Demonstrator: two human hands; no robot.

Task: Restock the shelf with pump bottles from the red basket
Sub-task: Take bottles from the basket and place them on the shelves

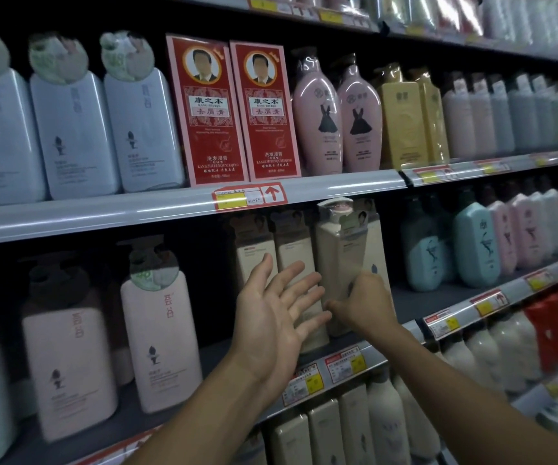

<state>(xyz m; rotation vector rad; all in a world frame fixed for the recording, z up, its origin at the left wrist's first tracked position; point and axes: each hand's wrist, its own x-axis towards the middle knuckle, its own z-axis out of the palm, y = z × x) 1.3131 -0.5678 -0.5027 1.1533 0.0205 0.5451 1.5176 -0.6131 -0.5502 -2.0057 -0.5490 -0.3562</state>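
Note:
A beige pump bottle (344, 250) stands upright at the front of the middle shelf (354, 360), its pump cap just under the shelf rail above. My right hand (361, 303) grips its lower body. My left hand (277, 313) is spread flat with straight fingers just left of the bottle, fingertips near its lower side. Two matching beige bottles (257, 253) stand deeper behind it. The red basket is not in view.
Pink pump bottles (160, 333) stand left on the same shelf, teal and pink ones (475, 246) to the right. The upper shelf holds white bottles, red boxes (210, 112) and pink bottles. More cream bottles (354, 427) fill the shelf below.

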